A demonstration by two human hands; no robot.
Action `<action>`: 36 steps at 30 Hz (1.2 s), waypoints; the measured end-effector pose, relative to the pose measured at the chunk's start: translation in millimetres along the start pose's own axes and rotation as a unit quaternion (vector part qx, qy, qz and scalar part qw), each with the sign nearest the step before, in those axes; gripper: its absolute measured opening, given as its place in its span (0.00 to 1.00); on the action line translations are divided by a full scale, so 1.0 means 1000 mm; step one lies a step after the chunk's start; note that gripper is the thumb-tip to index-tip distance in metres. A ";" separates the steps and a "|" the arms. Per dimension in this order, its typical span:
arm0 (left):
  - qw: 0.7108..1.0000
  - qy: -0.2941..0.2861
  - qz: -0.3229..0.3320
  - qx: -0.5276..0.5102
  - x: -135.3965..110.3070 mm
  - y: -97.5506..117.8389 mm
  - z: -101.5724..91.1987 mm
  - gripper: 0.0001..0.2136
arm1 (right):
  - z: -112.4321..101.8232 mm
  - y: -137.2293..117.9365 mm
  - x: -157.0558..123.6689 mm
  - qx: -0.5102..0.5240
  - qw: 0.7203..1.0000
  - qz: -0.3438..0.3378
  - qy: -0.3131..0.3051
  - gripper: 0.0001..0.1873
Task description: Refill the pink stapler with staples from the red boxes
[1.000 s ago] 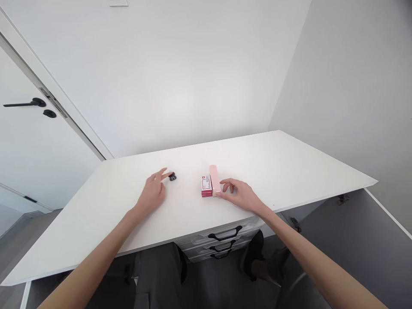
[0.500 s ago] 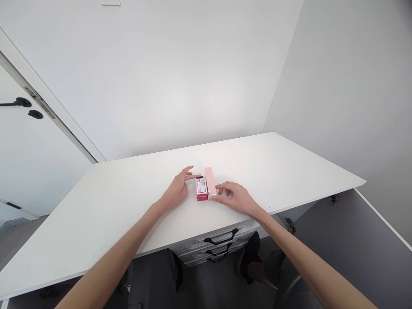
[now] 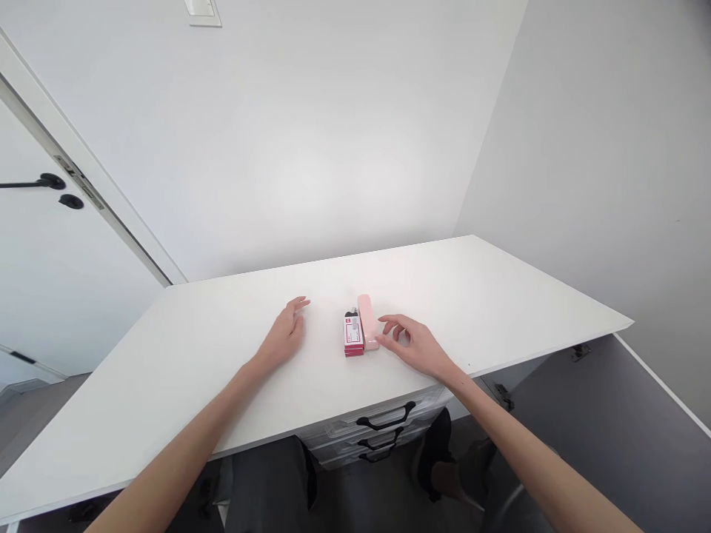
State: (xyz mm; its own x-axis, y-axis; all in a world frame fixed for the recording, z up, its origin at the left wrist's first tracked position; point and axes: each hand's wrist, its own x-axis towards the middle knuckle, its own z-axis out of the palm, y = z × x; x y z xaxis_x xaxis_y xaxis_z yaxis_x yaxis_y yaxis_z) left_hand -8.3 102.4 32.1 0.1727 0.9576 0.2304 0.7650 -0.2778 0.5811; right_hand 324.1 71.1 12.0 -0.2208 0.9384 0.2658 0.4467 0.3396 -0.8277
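Note:
A pink stapler-like object (image 3: 367, 323) lies lengthwise on the white tabletop (image 3: 249, 296). Close against its left side are small red-and-white boxes (image 3: 353, 337), stacked. Just behind the boxes sits a small black item with a silver part (image 3: 352, 314), perhaps a binder clip. My left hand (image 3: 284, 331) rests open on the table, to the left of the boxes and apart from them, holding nothing. To the right of the pink object is my right hand (image 3: 414, 342), fingers curved and parted; its fingertips are at the pink object's edge, and whether they touch it I cannot tell.
Black-handled drawers (image 3: 383, 426) stand under the table's front edge. A cabinet door (image 3: 622, 429) hangs open at the lower right. The white wall (image 3: 333, 148) rises behind the table, and a door with a black handle (image 3: 52, 181) is at the left.
My left hand has drawn back leftward, off the black item behind the boxes. My right fingers have eased slightly away from the pink object. The view has tipped up a little.

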 end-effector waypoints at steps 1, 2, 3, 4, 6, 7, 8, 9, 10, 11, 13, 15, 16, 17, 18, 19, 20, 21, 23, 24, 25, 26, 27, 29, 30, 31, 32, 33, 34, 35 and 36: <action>0.999 0.004 0.002 0.042 -0.002 -0.010 -0.009 0.25 | 0.002 -0.005 -0.003 0.013 0.999 -0.001 0.038 0.22; 0.997 0.002 0.003 0.081 -0.004 -0.020 -0.017 0.24 | 0.006 -0.013 -0.006 0.022 0.996 -0.004 0.091 0.20; 0.994 0.006 -0.002 0.108 -0.005 -0.030 -0.025 0.25 | 0.012 -0.023 -0.010 0.022 0.990 -0.012 0.135 0.17; 0.992 0.013 -0.011 0.127 -0.006 -0.038 -0.030 0.25 | 0.018 -0.035 -0.015 0.025 0.987 -0.029 0.158 0.15; 0.988 0.031 -0.024 0.149 -0.008 -0.052 -0.036 0.25 | 0.037 -0.062 -0.024 0.042 0.989 -0.087 0.115 0.12; 0.987 0.038 -0.028 0.156 -0.008 -0.057 -0.037 0.26 | 0.049 -0.075 -0.027 0.046 0.989 -0.121 0.072 0.13; 0.986 0.042 -0.029 0.162 -0.008 -0.060 -0.036 0.26 | 0.062 -0.086 -0.030 0.041 0.988 -0.148 0.024 0.16; 0.985 0.044 -0.029 0.166 -0.008 -0.062 -0.034 0.26 | 0.076 -0.094 -0.031 0.031 0.986 -0.160 -0.012 0.19; 0.984 0.044 -0.029 0.168 -0.008 -0.063 -0.032 0.26 | 0.090 -0.100 -0.030 0.018 0.986 -0.159 -0.037 0.22; 0.984 0.045 -0.030 0.169 -0.009 -0.064 -0.030 0.26 | 0.105 -0.103 -0.028 0.003 0.988 -0.145 -0.056 0.24; 0.984 0.046 -0.030 0.168 -0.010 -0.063 -0.027 0.26 | 0.132 -0.102 -0.018 -0.027 0.991 -0.111 -0.073 0.29; 0.984 0.046 -0.024 0.169 -0.011 -0.063 -0.026 0.26 | 0.154 -0.096 -0.003 -0.058 0.992 -0.081 -0.077 0.31; 0.984 0.047 -0.020 0.170 -0.011 -0.064 -0.026 0.25 | 0.163 -0.093 0.006 -0.074 0.992 -0.064 -0.076 0.33; 0.984 0.049 -0.018 0.170 -0.012 -0.064 -0.026 0.25 | 0.169 -0.089 0.015 -0.090 0.992 -0.047 -0.074 0.34; 0.984 0.051 -0.017 0.170 -0.012 -0.065 -0.026 0.25 | 0.173 -0.087 0.024 -0.102 0.992 -0.034 -0.065 0.35; 0.984 0.053 -0.017 0.169 -0.012 -0.066 -0.026 0.25 | 0.176 -0.084 0.031 -0.113 0.992 -0.020 -0.053 0.35; 0.984 0.055 -0.017 0.167 -0.012 -0.067 -0.025 0.25 | 0.178 -0.081 0.038 -0.122 0.992 -0.008 -0.042 0.36; 0.985 0.055 -0.018 0.165 -0.012 -0.068 -0.025 0.25 | 0.179 -0.078 0.043 -0.128 0.991 0.001 -0.030 0.36; 0.985 0.053 -0.021 0.162 -0.013 -0.069 -0.025 0.25 | 0.179 -0.073 0.050 -0.132 0.991 0.012 -0.005 0.36; 0.985 0.051 -0.022 0.161 -0.013 -0.069 -0.024 0.25 | 0.179 -0.070 0.051 -0.131 0.991 0.014 0.006 0.36; 0.985 0.048 -0.023 0.162 -0.013 -0.069 -0.024 0.25 | 0.179 -0.068 0.052 -0.132 0.991 0.016 0.015 0.36; 0.985 0.045 -0.024 0.164 -0.013 -0.069 -0.024 0.25 | 0.179 -0.066 0.052 -0.135 0.990 0.017 0.019 0.36; 0.985 0.043 -0.027 0.167 -0.013 -0.068 -0.024 0.25 | 0.179 -0.066 0.051 -0.144 0.989 0.020 0.017 0.37; 0.983 0.038 -0.034 0.174 -0.014 -0.068 -0.024 0.26 | 0.176 -0.066 0.051 -0.169 0.985 0.032 0.004 0.38; 0.983 0.037 -0.038 0.177 -0.014 -0.067 -0.024 0.26 | 0.174 -0.067 0.050 -0.181 0.983 0.040 -0.003 0.38; 0.982 0.036 -0.041 0.180 -0.013 -0.067 -0.024 0.26 | 0.172 -0.068 0.050 -0.191 0.980 0.048 -0.008 0.38; 0.982 0.036 -0.042 0.183 -0.013 -0.067 -0.024 0.26 | 0.169 -0.068 0.050 -0.198 0.979 0.054 -0.012 0.39; 0.981 0.035 -0.043 0.185 -0.013 -0.067 -0.024 0.26 | 0.165 -0.068 0.050 -0.203 0.977 0.058 -0.014 0.39; 0.981 0.035 -0.044 0.187 -0.013 -0.067 -0.023 0.26 | 0.162 -0.068 0.050 -0.207 0.976 0.062 -0.015 0.39; 0.981 0.035 -0.044 0.188 -0.013 -0.067 -0.023 0.26 | 0.158 -0.067 0.050 -0.210 0.975 0.063 -0.017 0.39; 0.980 0.035 -0.043 0.189 -0.013 -0.068 -0.024 0.26 | 0.154 -0.066 0.050 -0.213 0.975 0.064 -0.020 0.39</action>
State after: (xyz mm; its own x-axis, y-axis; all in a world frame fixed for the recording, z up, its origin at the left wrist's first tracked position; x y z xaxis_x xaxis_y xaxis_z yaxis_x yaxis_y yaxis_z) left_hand -77.1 107.2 8.1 0.0645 0.9653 0.2531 0.9524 -0.1353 0.2731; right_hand 149.8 86.1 3.6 -0.1690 0.9744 0.1483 0.7908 0.2239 -0.5697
